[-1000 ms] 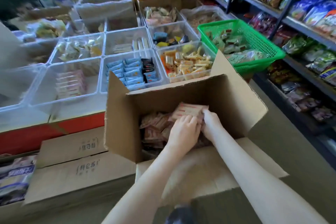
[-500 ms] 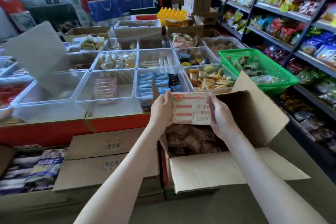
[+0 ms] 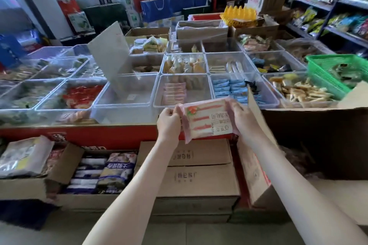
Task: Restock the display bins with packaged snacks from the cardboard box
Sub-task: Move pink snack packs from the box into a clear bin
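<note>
Snack pack (image 3: 207, 123) held above worktop (image 3: 89, 135) edge, long axis left-right. Left hand (image 3: 168, 120) and right hand (image 3: 242, 118) each pinch one end (grip even). Pink-stocked bin (image 3: 184, 75) lies straight ahead, near.

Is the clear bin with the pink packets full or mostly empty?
Mostly empty: the bin shows bare floor right of the pink packets.

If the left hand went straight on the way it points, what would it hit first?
Most likely the clear bin with pink packets, just beyond the left hand holding the snack pack; depth is uncertain.
</note>
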